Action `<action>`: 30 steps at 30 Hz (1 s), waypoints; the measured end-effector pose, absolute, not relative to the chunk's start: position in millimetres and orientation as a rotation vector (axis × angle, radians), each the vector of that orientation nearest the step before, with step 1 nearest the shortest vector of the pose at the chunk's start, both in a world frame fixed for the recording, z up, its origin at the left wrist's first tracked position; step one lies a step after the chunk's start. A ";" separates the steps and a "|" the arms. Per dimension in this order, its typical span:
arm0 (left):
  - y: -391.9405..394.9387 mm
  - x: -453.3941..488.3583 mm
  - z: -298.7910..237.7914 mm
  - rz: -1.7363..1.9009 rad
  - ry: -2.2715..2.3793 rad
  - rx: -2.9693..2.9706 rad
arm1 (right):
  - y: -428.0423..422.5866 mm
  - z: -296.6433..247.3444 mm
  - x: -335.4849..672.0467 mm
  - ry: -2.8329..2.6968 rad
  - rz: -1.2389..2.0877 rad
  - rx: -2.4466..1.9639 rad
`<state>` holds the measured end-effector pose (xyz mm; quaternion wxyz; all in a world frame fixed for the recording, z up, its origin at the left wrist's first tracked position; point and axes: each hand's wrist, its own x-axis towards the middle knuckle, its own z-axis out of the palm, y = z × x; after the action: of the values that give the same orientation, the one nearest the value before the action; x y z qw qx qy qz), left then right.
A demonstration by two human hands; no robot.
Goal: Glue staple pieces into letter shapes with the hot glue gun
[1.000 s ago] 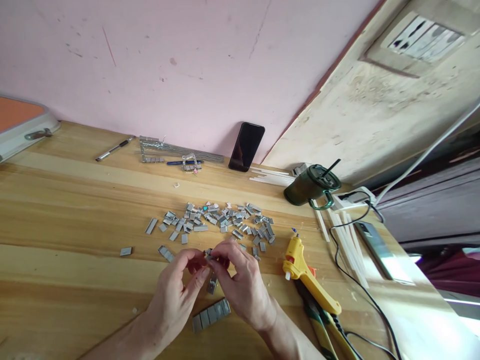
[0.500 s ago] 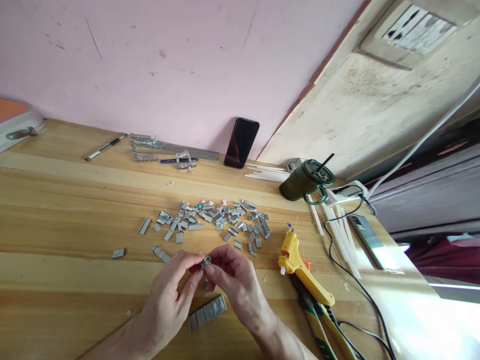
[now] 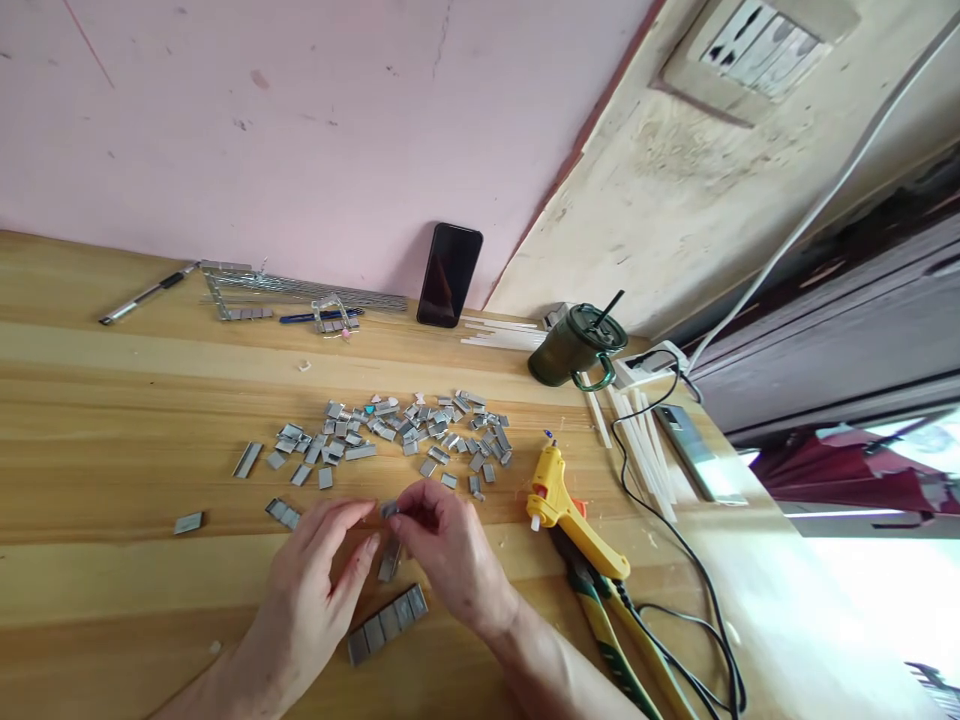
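My right hand [image 3: 446, 550] pinches a small grey staple block [image 3: 389, 510] between thumb and fingertips, just above the wooden table [image 3: 112, 420]. Beside it, my left hand [image 3: 311, 585] has its fingers loosely apart, and their tips stop just short of that block. Another staple block [image 3: 388, 560] lies on the table under both hands. Below them a row of joined staple blocks [image 3: 386, 624] lies flat. Several loose staple blocks [image 3: 390, 435] are scattered beyond my hands.
A yellow glue gun [image 3: 574, 515] with a black cord lies to the right, beside white glue sticks [image 3: 637, 440]. A green cup [image 3: 574, 345] and a black phone [image 3: 448, 274] stand near the wall. A pen [image 3: 146, 293] and a metal frame [image 3: 292, 292] lie far left.
My left hand has let go of the small block and opened, drawing slightly away. My right hand keeps the block. The view has shifted to the right.
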<state>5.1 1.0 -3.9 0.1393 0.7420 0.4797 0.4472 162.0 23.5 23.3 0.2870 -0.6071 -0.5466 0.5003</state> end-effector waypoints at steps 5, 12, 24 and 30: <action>-1.9 9.5 1.0 1.221 1.279 2.268 | 47.1 28.6 175.1 -1.760 0.848 -1.868; -5.8 12.0 4.8 1.167 1.215 2.357 | 59.6 24.1 176.4 -2.015 0.603 -1.916; -4.3 7.7 2.1 1.196 1.214 2.312 | 40.7 56.4 239.9 -2.126 0.330 -2.201; -4.8 7.3 -0.5 1.195 1.205 2.338 | 42.7 47.3 232.2 -2.287 0.449 -2.194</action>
<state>7.3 -4.8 -0.5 0.1260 0.8029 0.4137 0.4102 232.2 42.7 47.3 -0.0296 -0.6852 -0.7142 0.1401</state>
